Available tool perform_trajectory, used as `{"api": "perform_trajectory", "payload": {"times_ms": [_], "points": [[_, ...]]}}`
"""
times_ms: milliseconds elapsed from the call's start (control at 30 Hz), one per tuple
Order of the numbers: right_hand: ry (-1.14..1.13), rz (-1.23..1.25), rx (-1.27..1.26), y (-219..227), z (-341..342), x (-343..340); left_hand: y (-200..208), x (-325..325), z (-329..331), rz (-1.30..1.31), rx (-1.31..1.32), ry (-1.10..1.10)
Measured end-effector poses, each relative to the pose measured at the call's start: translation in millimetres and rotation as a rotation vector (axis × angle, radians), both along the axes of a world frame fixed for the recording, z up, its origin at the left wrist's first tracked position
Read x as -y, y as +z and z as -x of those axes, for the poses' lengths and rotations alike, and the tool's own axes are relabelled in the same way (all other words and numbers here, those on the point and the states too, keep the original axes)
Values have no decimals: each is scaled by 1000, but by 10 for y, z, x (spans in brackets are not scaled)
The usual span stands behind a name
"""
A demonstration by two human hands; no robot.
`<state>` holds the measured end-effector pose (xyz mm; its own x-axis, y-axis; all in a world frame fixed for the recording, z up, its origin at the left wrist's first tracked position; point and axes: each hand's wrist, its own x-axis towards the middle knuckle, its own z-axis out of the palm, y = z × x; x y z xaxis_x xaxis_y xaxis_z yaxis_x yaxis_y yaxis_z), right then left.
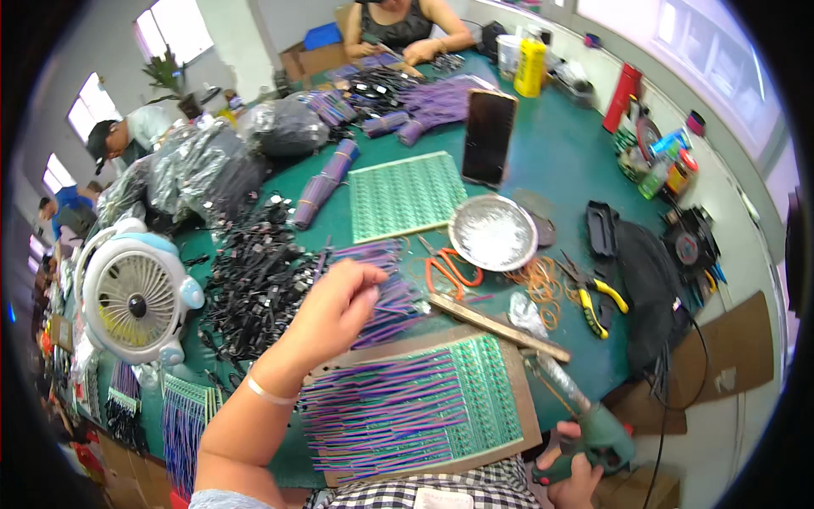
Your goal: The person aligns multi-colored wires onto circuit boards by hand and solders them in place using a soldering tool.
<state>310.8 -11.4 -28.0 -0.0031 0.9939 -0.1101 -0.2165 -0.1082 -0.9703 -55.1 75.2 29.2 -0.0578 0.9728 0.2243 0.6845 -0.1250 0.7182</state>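
My left hand (pixel 339 301) is over a bundle of thin purple wires (pixel 394 297), fingers curled in. Whatever lies between its fingertips is too small to make out. My right hand (pixel 572 477) grips the handle of a green soldering gun (pixel 606 437) at the lower right, its metal barrel pointing up and left. In front of me a green circuit board panel (pixel 492 394) lies on a brown board (pixel 527 416). Rows of purple wires (pixel 381 416) stretch across the panel's left part. A wooden stick (pixel 500 327) crosses just beyond the brown board's far edge.
Black connector cables (pixel 254 280) are heaped left, beside a white fan (pixel 136 297). Farther off stand another green panel (pixel 407 195), a phone (pixel 489 136) and a metal bowl (pixel 493 232). Orange-handled cutters (pixel 449 270) and yellow-black pliers (pixel 598 297) lie right. A co-worker (pixel 403 30) sits opposite.
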Motion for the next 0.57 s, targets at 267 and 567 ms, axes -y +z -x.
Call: {"api": "perform_trajectory", "payload": {"times_ms": [267, 567], "points": [[275, 254, -175, 114, 369, -254, -246, 762, -943, 1012, 1477, -222], [380, 52, -146, -37, 413, -199, -490, 859, -1183, 1139, 1663, -489]]}}
